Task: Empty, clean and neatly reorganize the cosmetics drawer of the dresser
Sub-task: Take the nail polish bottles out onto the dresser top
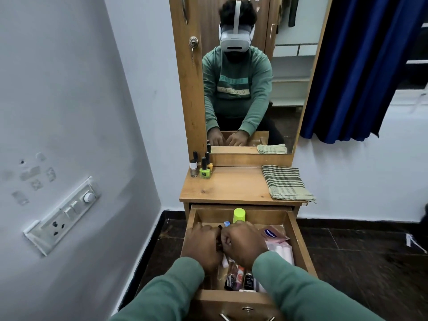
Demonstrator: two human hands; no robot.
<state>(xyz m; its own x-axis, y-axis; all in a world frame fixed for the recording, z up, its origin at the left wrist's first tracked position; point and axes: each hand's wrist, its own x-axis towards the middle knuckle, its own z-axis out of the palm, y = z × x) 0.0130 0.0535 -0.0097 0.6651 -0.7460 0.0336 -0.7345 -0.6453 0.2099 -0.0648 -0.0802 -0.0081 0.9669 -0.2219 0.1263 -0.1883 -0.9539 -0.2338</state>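
Atop the dresser stand a few nail polish bottles, while our left hand and right hand curl into the cluttered drawer, grip unclear, so emptying seems barely begun.

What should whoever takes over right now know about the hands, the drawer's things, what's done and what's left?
Left hand and right hand: both down in the open wooden drawer, fingers curled among small items; grip hidden.
Done: small nail polish bottles stand back left on the wooden dresser top; folded green striped cloth lies at its right.
Left: lime-capped bottle, pink sachet, front sachets and bottles still inside; then wiping, reorganizing.
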